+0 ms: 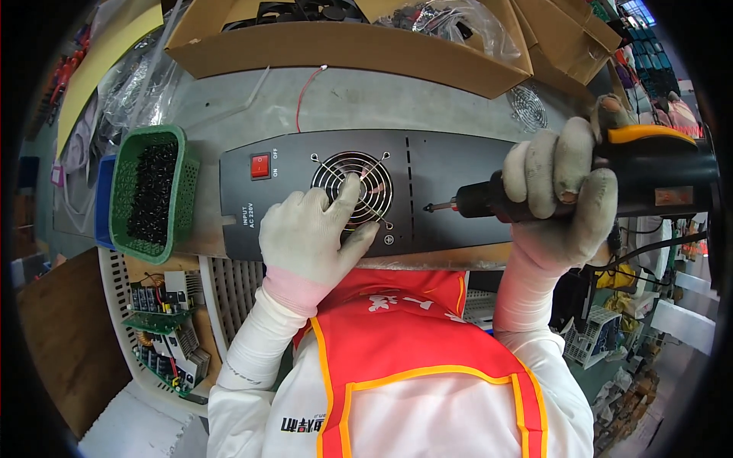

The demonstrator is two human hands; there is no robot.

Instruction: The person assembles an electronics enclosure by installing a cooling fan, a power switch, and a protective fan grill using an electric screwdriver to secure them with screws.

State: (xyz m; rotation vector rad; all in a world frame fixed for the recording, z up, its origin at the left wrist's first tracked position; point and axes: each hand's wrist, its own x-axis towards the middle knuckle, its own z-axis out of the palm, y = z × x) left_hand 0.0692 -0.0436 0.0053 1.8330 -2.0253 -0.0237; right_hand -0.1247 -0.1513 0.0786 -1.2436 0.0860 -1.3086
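Observation:
A black metal panel (458, 164) with a red rocker switch (260, 166) lies in front of me. A round wire fan guard (374, 179) sits over its fan opening. My left hand (309, 233), in a white glove, rests on the panel with index finger and thumb stretched apart on the guard. My right hand (561, 191), also gloved, is wrapped round a black electric screwdriver (649, 179) with an orange lever. The screwdriver's bit (440, 206) points left over the panel, right of the guard; whether it touches is unclear.
A green basket (118, 221) of small black parts stands left of the panel, beside a blue bin (102, 198). Behind are a cardboard box (343, 52) with fans and bagged parts, a loose wire guard (527, 107) and a red wire (299, 99). Circuit boards (160, 323) lie in a white crate (122, 320).

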